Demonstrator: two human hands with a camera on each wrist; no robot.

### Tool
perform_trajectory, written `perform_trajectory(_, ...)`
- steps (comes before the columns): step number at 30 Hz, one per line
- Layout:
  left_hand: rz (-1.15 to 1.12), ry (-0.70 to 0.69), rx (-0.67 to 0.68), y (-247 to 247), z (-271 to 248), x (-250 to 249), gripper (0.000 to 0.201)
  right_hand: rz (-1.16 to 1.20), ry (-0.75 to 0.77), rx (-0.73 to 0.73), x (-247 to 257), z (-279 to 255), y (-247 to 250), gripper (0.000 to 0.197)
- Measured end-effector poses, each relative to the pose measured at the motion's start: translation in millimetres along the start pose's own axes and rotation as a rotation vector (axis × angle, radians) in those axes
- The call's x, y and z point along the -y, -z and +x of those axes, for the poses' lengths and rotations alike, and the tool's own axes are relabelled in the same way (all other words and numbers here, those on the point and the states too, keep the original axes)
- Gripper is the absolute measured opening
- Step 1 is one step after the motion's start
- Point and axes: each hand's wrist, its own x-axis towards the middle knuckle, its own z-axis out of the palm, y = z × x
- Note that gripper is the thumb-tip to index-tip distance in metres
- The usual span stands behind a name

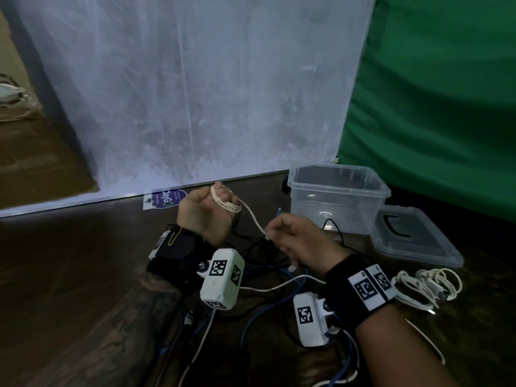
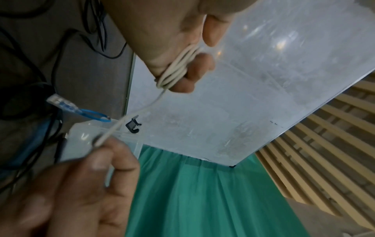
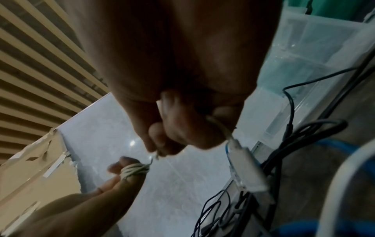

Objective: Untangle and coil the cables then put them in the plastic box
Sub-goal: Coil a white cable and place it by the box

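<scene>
My left hand [image 1: 208, 212] is raised palm up over the table, with several loops of a white cable [image 1: 227, 203] wound round its curled fingers. The same loops [image 2: 176, 69] show in the left wrist view. A short free stretch of that cable runs down to my right hand [image 1: 287, 236], which pinches it between thumb and fingertips. The cable's white plug [image 3: 246, 163] hangs below my right hand [image 3: 182, 115]. The clear plastic box [image 1: 296, 188] stands open at the back right, with nothing visible inside it.
Black and blue cables [image 1: 268, 291] lie tangled on the dark wooden table under my hands. A blue network plug [image 2: 61, 102] sticks up near the box. The box lid [image 1: 413, 241] lies right of the box. A coiled white cable [image 1: 427, 286] lies in front of the lid.
</scene>
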Motion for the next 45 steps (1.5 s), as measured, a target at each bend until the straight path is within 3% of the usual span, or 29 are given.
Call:
perform_trajectory(3,0.120,-0.029,0.005,-0.4,3.5,9.0,0.025,-0.034,0.013,0.096,6.3,-5.4,-1.4,0.008)
perform_trajectory(7,0.467,-0.168,0.012,0.6,4.9,22.3,0.022,-0.060,0.080,0.146,17.4,-11.5,0.1,0.016)
perform_trajectory(10,0.977,-0.311,0.017,-0.7,-3.4,31.3,0.021,-0.116,0.179,0.075,21.7,-13.5,0.7,0.015)
perform_trajectory(13,1.278,-0.231,0.184,-2.7,-11.1,40.2,0.027,-0.200,0.312,-0.117,20.6,-10.2,5.2,0.016)
perform_trajectory(16,1.218,-0.037,0.270,-7.1,-18.9,48.7,0.034,-0.166,0.402,-0.261,13.0,-4.5,13.3,0.021)
perform_trajectory(20,1.030,0.161,0.318,-11.2,-27.5,54.2,0.026,-0.097,0.355,-0.354,-0.8,1.5,21.1,0.022)
perform_trajectory(23,0.845,0.285,0.354,-8.0,-25.9,50.9,0.029,-0.021,0.275,-0.249,-1.7,3.4,17.4,0.015)
perform_trajectory(26,0.568,0.391,0.306,-4.5,-23.6,47.3,0.031,0.070,0.164,-0.101,-2.4,3.0,16.6,0.016)
perform_trajectory(30,0.329,0.391,0.289,-5.8,-21.9,38.0,0.033,-0.042,0.151,-0.030,0.8,-3.2,14.0,0.011)
perform_trajectory(34,0.255,0.387,0.337,-5.5,-21.9,32.3,0.032,-0.005,0.172,-0.036,6.1,-2.6,7.6,0.016)
perform_trajectory(38,0.322,0.368,0.343,-3.4,-21.2,35.9,0.031,0.028,0.124,-0.078,2.8,-0.3,5.6,0.026)
perform_trajectory(45,0.566,0.247,0.293,0.7,-12.2,33.4,0.027,0.065,0.161,-0.202,-0.3,1.8,9.2,0.025)
